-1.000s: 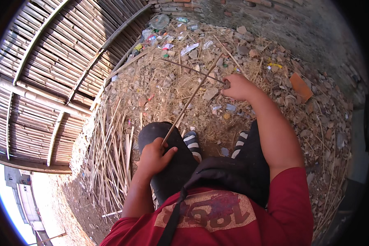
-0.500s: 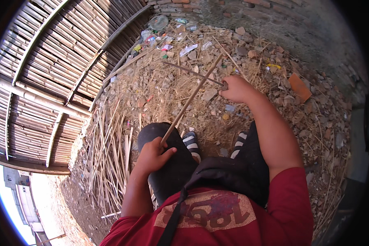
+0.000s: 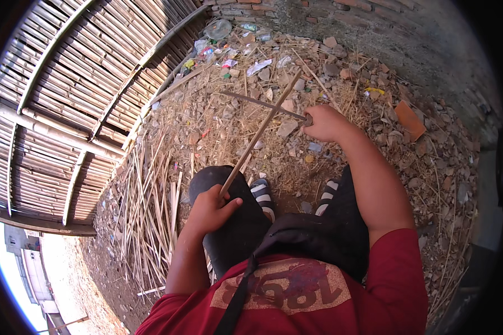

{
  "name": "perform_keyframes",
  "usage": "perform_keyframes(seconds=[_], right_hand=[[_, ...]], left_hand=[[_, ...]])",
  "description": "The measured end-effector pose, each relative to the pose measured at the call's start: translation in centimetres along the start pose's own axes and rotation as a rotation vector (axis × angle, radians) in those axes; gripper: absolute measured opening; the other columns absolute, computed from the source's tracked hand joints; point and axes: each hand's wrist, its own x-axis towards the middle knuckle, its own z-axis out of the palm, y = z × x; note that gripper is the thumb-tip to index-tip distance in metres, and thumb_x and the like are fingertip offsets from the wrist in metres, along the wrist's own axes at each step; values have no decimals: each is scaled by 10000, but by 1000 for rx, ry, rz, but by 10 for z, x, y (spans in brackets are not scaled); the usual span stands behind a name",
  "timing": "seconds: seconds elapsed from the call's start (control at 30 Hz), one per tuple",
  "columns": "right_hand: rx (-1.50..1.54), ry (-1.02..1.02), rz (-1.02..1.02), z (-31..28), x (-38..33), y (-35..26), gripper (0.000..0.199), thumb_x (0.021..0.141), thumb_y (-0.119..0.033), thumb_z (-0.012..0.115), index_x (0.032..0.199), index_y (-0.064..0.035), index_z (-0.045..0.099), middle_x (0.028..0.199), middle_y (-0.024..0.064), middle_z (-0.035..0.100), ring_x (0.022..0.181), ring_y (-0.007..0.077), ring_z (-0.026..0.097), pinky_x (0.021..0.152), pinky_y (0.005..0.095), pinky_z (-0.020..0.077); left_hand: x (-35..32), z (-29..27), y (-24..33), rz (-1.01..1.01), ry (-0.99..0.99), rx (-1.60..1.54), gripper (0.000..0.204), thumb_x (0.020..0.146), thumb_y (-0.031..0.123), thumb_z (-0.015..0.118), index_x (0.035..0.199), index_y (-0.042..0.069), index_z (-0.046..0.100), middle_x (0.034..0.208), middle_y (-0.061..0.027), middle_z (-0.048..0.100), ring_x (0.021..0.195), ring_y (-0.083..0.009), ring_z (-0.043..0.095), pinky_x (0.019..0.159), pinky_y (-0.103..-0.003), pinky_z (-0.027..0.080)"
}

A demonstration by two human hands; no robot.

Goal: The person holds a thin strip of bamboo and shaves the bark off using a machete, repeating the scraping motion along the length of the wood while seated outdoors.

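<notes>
My left hand (image 3: 211,207) rests on my left knee and grips the near end of a thin bamboo stick (image 3: 261,133) that slants up and away over the ground. My right hand (image 3: 325,123) is stretched forward and closed on the handle of a long dark blade (image 3: 261,104), which lies across the stick near its far end. I am seated, with black trousers and striped sandals (image 3: 262,194) below.
A woven bamboo fence (image 3: 67,100) runs along the left. A pile of split bamboo sticks (image 3: 151,218) lies on the ground at my left. Rubble, straw and litter (image 3: 235,50) cover the dirt ahead, and a brick wall (image 3: 408,28) stands at the back.
My right hand and the blade have shifted slightly up the stick, away from me. My left hand stays on the knee, holding the stick's near end.
</notes>
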Motion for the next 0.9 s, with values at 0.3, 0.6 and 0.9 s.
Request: perform_keyframes(seconds=[0.3, 0.6, 0.9], right_hand=[[-253, -172, -263, 19, -19, -67, 237, 782, -285, 767, 910, -101, 689, 873, 144, 704, 877, 367, 696, 765, 489, 541], [-92, -16, -53, 4, -11, -19, 282, 794, -274, 740, 988, -71, 718, 967, 190, 711, 966, 370, 695, 831, 485, 555], [-88, -201, -183, 7, -8, -47, 258, 775, -253, 729, 963, -78, 715, 946, 158, 722, 936, 357, 704, 817, 469, 555]], left_hand=[[-3, 3, 0, -2, 13, 55, 418, 872, 389, 805, 884, 16, 618, 632, -119, 601, 589, -283, 609, 577, -411, 469], [-1, 5, 5, 21, 40, 35, 428, 875, 407, 791, 892, 18, 615, 629, -131, 605, 603, -333, 635, 578, -439, 467], [-7, 3, 3, -16, 48, 42, 419, 868, 394, 804, 902, 17, 623, 614, -110, 589, 571, -289, 614, 560, -414, 456]])
